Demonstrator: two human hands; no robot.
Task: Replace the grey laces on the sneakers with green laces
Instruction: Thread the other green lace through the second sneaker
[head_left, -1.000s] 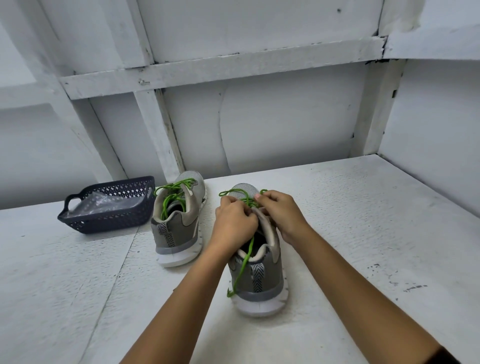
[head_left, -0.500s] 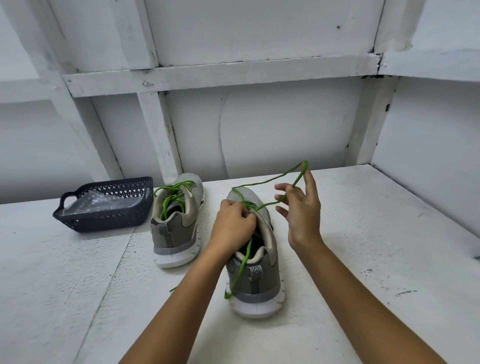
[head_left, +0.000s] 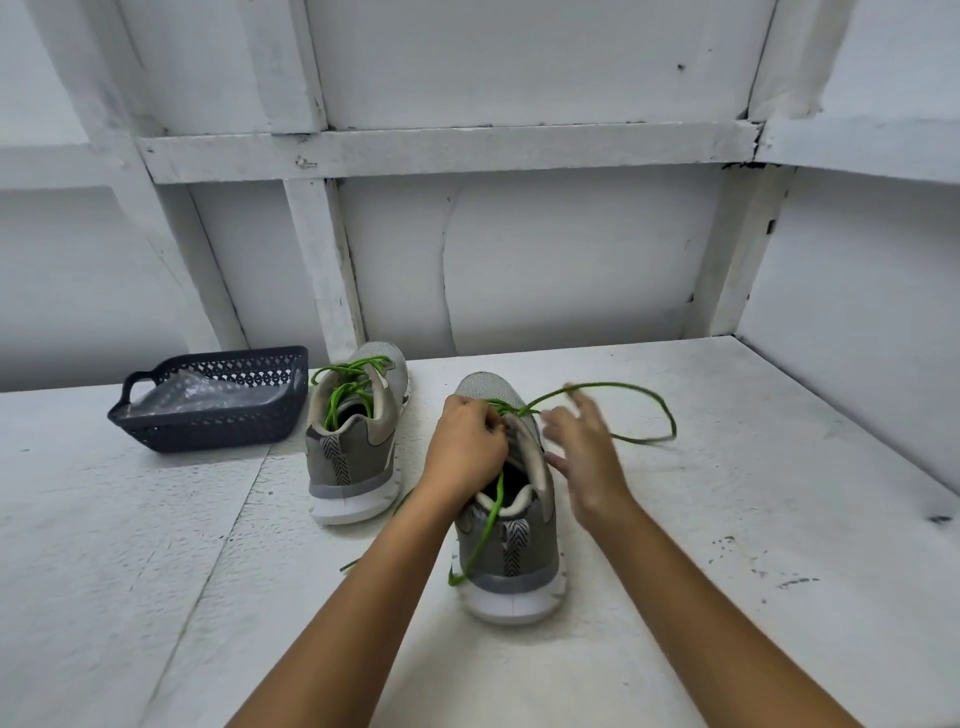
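Green lace (head_left: 613, 387) is partly threaded through the near sneaker (head_left: 511, 540), which stands on the white table (head_left: 727, 519), heel toward the viewer. One end is seen looping out loose to the right of the toe and lying on the table; the other end (head_left: 485, 525) hangs out over the heel. The left hand (head_left: 467, 441) is closed on the lace at the upper eyelets, pinching it against the tongue. The right hand (head_left: 582, 452) is blurred, its fingers spread, beside the shoe; it appears released, with nothing gripped. A second sneaker (head_left: 353, 441), already laced in green, stands just left. A dark basket (head_left: 208, 405) holding clear plastic is set farther left. No grey laces can be made out.

The step in hand is judged to be threading the upper eyelets of the second shoe, so the task looks nearly finished. To do it well, the loose loop should be picked up near its tip, the crossing kept pinched so tension is not lost, and both ends evened before tightening.
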